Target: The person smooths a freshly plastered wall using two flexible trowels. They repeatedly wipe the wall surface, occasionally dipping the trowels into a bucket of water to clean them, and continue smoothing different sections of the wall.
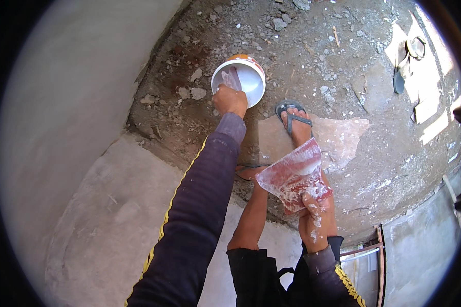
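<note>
Below, white bucket (239, 77), red-smeared board (293, 175).

We see a smooth grey plastered wall (61, 102) curving along the left, meeting a rough dirt floor (343, 66) strewn with small rubble (192, 93) and stones. Bright sunlight (430, 87) falls in patches at the upper right, and a pale concrete ledge (112, 215) lies below.

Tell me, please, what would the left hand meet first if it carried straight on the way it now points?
Most likely the white inside of the bucket: the left hand holds a scraper already dipped past its rim, though depth is unclear.
</note>
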A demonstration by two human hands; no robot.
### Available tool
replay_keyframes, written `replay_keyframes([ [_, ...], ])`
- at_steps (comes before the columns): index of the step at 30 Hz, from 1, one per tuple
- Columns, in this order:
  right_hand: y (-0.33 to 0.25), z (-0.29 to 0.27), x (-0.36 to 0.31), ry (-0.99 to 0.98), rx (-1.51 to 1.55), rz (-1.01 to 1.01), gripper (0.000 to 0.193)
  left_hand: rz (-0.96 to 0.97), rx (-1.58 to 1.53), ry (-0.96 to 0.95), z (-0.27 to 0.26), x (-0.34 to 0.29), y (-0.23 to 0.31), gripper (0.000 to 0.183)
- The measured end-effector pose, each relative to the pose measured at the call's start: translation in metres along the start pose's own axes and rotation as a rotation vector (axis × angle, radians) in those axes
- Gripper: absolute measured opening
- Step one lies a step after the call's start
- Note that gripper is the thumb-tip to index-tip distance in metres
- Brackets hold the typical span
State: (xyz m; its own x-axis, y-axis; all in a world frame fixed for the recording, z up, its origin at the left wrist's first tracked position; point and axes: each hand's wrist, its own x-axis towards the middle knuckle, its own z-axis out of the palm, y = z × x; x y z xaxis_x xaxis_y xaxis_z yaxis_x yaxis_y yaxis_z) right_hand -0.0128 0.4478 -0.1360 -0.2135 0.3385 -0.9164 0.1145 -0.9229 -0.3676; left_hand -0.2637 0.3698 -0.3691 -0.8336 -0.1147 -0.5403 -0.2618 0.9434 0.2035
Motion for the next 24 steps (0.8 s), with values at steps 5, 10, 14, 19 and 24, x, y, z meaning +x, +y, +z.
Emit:
replay_keyframes([
  [5, -0.001, -0.004, -0.003, -0.013, 0.012, 0.056, 0.049, -0.011, -0.045, 0.029, 0.015, 0.009, -0.011, 0.037],
  [10, 0.006, -0.014, -0.003, 0.01, 0.003, 0.088, 0.054, -0.019, -0.224, 0.004, 0.034, 0.031, -0.011, 0.039],
  [14, 0.008, -0.015, -0.006, 0.025, 0.015, 0.062, 0.046, -0.157, -0.507, -0.134, 0.042, 0.036, -0.01, 0.04],
  [19, 0.005, -0.012, -0.008, 0.037, 0.039, 0.037, 0.046, -0.269, -0.836, -0.27, 0.031, 0.03, -0.01, 0.036],
  [24, 0.003, -0.012, -0.006, 0.002, 0.031, 0.024, 0.049, -0.31, -0.891, -0.414, -0.002, 0.027, -0.024, 0.031],
])
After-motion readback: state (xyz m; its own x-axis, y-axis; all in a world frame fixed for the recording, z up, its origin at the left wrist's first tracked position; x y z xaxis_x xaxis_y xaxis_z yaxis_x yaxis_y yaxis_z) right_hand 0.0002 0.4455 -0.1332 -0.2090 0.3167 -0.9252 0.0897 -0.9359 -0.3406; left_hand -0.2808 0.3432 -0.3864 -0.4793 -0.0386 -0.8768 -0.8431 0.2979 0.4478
